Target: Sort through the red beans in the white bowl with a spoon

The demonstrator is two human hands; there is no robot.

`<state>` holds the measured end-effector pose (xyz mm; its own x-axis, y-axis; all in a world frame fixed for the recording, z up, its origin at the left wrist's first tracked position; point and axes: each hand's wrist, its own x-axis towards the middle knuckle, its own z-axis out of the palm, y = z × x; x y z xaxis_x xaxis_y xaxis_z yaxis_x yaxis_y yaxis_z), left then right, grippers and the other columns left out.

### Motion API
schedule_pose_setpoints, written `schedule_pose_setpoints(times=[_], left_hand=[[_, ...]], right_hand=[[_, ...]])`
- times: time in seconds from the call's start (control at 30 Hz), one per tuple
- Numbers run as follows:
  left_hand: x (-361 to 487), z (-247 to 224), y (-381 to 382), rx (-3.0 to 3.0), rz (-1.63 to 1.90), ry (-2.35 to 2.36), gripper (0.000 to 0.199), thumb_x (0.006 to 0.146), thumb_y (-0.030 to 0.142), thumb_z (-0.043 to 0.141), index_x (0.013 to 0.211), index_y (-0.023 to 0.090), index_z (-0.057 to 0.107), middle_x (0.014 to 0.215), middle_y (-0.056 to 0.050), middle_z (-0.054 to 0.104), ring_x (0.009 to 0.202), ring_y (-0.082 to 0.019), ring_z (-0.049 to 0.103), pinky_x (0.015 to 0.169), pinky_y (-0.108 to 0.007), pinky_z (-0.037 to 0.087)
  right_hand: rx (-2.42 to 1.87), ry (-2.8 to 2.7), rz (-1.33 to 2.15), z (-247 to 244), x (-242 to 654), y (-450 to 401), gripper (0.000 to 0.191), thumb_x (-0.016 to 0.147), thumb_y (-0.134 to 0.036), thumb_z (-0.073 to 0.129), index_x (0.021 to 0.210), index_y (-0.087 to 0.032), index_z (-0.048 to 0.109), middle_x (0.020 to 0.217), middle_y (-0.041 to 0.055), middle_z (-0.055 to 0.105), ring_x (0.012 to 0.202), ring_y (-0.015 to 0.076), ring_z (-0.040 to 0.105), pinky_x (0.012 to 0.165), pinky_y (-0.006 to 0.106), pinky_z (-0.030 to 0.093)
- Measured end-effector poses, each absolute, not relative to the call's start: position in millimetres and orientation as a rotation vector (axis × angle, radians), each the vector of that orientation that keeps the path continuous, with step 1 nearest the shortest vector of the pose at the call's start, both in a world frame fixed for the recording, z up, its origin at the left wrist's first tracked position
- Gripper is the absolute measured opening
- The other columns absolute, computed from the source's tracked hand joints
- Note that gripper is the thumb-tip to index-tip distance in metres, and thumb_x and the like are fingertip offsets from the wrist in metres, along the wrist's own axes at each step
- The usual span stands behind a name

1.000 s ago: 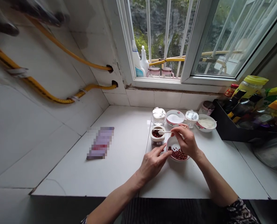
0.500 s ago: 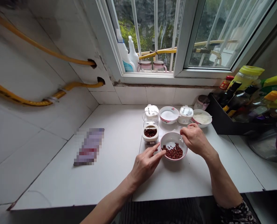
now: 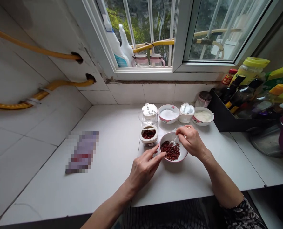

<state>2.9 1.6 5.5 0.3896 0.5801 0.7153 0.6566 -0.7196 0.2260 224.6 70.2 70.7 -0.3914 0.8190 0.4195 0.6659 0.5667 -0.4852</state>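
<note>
My right hand [image 3: 190,141] pinches the handle of a small white spoon [image 3: 173,142]. The spoon's head dips into reddish-brown dried peppercorns [image 3: 171,152] in a white bowl with a pink rim [image 3: 183,155]. My left hand [image 3: 144,163] holds the bowl's left side at the rim, thumb and forefinger stretched out along it. Just behind that hand stands a white seasoning jar [image 3: 149,141], its clear lid [image 3: 148,118] raised, with more of the same dark red peppercorns inside.
Behind are a bowl of white grains [image 3: 168,116], a white lidded jar [image 3: 186,113] and a bowl with pale contents [image 3: 203,117]. A black bin of bottles [image 3: 215,117] stands right. A pixelated purple packet [image 3: 84,152] lies left. Spray bottles [image 3: 125,46] stand at the window.
My right hand has moved inward over the bowl, bringing the spoon into the peppercorns, which are now spread further back. My left hand keeps its place at the rim. The whole view has shifted slightly.
</note>
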Motion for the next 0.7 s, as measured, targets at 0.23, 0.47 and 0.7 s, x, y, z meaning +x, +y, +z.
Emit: schedule_pose_setpoints(times=[0.23,0.47,0.7], left_hand=[[3,5,2,-2.508,-1.241,-1.118,0.024,0.096,0.015,0.054,0.115,0.021,0.068,0.123,-0.014,0.068,0.094,-0.019,0.070,0.072,-0.028,0.060],[3,4,3,-2.511,-1.244,-1.120,0.025,0.096,0.012,0.053,0.114,0.021,0.068,0.123,-0.013,0.068,0.091,-0.018,0.070,0.073,-0.028,0.060],[3,2,4,-2.510,-1.246,-1.103,0.024,0.095,0.013,0.054,0.115,0.020,0.067,0.123,-0.014,0.068,0.094,-0.019,0.070,0.073,-0.028,0.060]], right_hand=[[-1.266,-2.043,0.440,66,230,79,0.020,0.081,-0.014,0.046,0.072,-0.023,0.061,0.062,0.0000,0.066,0.073,0.0195,0.060,0.080,0.032,0.043],[-1.273,-1.971,0.561,66,230,81,0.019,0.078,-0.016,0.044,0.070,-0.022,0.060,0.054,-0.0015,0.061,0.065,0.0179,0.056,0.073,0.030,0.042],[-1.279,-1.975,0.560,61,229,85,0.019,0.078,-0.015,0.044,0.068,-0.022,0.059,0.050,-0.0024,0.059,0.060,0.0168,0.056,0.075,0.029,0.044]])
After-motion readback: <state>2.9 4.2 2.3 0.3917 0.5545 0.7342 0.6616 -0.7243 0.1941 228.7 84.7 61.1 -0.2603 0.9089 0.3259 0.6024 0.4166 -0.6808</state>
